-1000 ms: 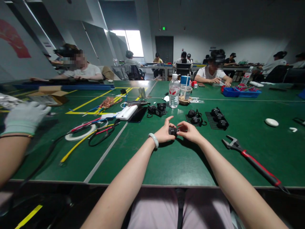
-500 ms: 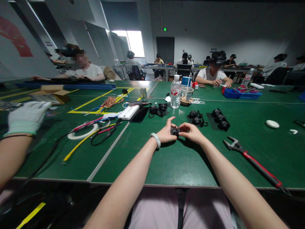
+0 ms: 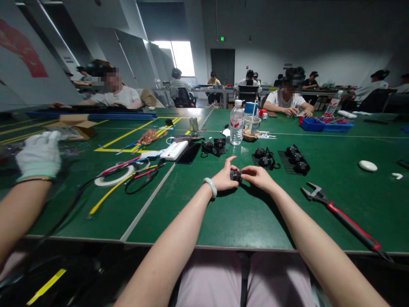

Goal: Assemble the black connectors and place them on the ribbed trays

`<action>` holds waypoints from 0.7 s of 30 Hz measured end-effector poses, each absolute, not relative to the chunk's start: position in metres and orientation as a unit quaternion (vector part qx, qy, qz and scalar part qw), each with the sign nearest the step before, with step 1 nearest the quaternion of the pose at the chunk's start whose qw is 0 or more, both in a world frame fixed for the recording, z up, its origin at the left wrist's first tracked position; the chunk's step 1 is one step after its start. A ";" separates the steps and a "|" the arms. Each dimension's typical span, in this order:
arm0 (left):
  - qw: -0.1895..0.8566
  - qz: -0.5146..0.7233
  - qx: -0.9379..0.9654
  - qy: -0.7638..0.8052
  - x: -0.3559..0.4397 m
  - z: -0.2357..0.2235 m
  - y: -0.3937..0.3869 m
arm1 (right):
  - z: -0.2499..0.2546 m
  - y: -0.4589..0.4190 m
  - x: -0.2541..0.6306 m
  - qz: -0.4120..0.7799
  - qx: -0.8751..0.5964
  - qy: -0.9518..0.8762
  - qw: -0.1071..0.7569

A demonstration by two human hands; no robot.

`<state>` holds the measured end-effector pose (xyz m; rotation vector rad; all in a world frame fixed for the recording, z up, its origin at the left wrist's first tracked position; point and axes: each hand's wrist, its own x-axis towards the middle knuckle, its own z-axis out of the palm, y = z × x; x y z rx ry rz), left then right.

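A small black ribbed fitting is held between my two hands, just above the green tabletop. My left hand, with a pale bangle on its wrist, grips the left end of the fitting, its index finger raised. From the other side, the thumb and fingers of my right hand pinch the right end. Beyond my hands lie similar black parts, a group of black parts on a gridded sheet, and a black cluster. An adjustable wrench with a red and black handle rests right of my right arm.
A co-worker's gloved hand is at the left, near an open cardboard box. Cables, a white tape roll, a white device, a water bottle, a blue tray and a white oval object lie around.
My hands still hold the black fitting in nearly the same place, with the right fingers slightly shifted. The co-worker's gloved hand has turned and moved a little. The view has shifted slightly.
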<state>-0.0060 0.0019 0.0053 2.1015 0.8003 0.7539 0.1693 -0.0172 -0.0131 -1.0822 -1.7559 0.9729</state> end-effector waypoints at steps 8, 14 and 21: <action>0.380 0.301 0.818 0.311 -0.006 0.004 0.001 | -0.013 -0.018 0.169 0.368 -0.428 -0.710 0.421; 0.375 0.300 0.819 0.313 -0.005 0.005 0.001 | -0.012 -0.018 0.169 0.352 -0.437 -0.715 0.417; 0.372 0.296 0.821 0.315 -0.005 0.005 0.002 | -0.015 -0.018 0.169 0.312 -0.445 -0.732 0.410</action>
